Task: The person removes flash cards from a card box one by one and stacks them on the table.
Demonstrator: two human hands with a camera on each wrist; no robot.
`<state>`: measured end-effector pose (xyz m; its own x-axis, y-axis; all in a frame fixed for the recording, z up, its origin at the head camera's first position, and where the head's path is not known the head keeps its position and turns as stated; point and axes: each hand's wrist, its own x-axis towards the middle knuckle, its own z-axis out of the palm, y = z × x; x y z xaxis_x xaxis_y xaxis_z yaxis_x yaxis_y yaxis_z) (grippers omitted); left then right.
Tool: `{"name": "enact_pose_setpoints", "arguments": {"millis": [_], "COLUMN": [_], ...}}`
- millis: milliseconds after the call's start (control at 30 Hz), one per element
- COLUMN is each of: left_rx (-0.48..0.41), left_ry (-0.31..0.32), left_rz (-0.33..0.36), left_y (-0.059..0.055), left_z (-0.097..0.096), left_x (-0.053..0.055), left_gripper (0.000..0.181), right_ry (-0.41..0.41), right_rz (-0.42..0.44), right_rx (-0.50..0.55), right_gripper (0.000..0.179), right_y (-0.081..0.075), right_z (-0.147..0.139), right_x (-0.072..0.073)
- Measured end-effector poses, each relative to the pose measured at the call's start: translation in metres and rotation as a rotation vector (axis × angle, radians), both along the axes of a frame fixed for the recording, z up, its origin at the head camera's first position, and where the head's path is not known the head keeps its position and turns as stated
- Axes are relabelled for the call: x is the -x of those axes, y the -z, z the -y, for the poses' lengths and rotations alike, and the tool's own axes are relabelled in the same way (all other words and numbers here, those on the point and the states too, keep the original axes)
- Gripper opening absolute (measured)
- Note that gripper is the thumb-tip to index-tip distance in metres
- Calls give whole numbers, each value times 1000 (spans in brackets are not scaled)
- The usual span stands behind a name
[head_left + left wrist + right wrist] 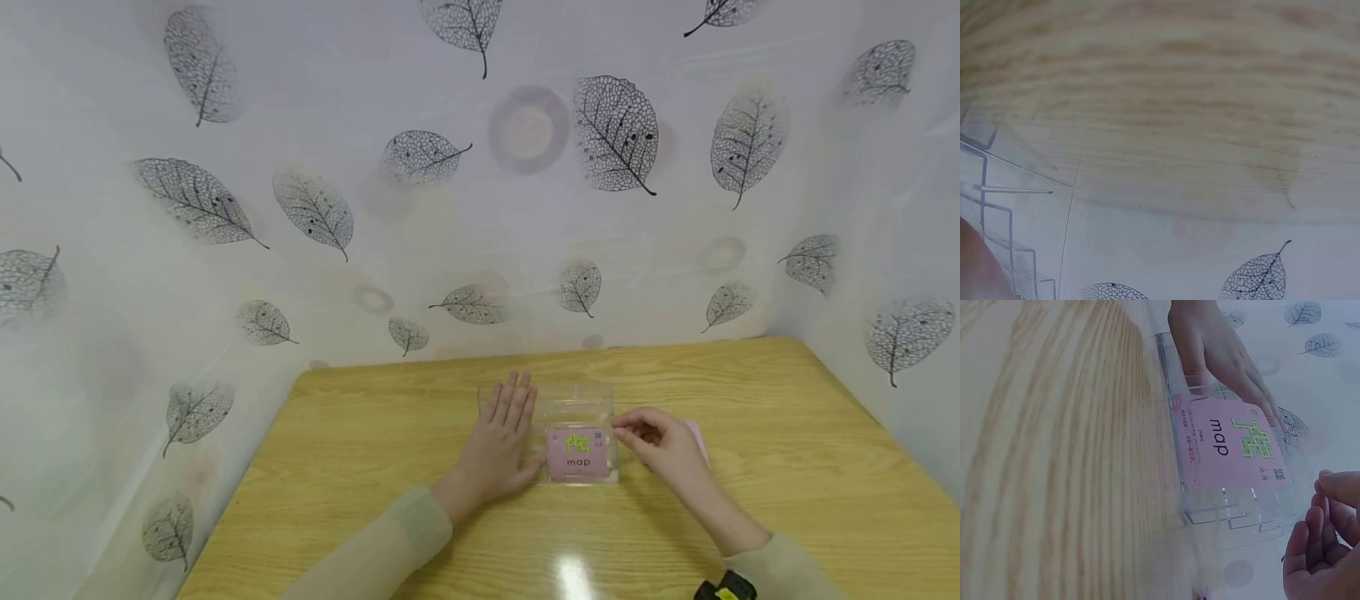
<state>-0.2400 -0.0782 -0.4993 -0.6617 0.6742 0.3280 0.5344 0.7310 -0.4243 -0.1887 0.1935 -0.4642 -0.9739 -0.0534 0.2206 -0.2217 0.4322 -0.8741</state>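
A clear, stepped plastic card stand (581, 408) sits on the table, with a pink card (577, 467) reading "map" and a green drawing propped in its front. My left hand (501, 442) lies with straight fingers along the stand's left side, its thumb near the front corner. On the opposite side, my right hand (663, 446) pinches the stand's right edge, the thumb meeting the curled index finger. The right wrist view shows those fingertips (1319, 503) beside the clear side wall. In the left wrist view, the stand's stepped side (1010, 231) appears beside part of the left hand (979, 269).
More pink card (699, 437) shows on the table just behind the right hand, partly hidden by it. The wooden table (360, 467) meets a pale leaf-patterned backdrop (420, 217) at its back and sides. A black device (726, 587) is by the right sleeve.
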Motion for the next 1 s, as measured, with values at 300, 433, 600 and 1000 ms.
{"name": "enact_pose_setpoints", "arguments": {"millis": [300,433,600,1000], "left_rx": [13,7,6,4], "left_ry": [-4,-1,-2,-2], "left_rz": [0,12,18,29], "left_y": [-2,-2,-2,-4], "left_z": [1,1,0,0], "left_x": [0,0,0,-2], "left_gripper": [96,96,96,96], "right_ry": [-13,-10,7,-22], "right_rz": [8,31,40,32], "right_rx": [-1,-14,-38,-24], "right_gripper": [11,13,12,12], "right_y": [5,6,9,15], "right_z": [3,5,6,6], "right_x": [1,1,3,7]}}
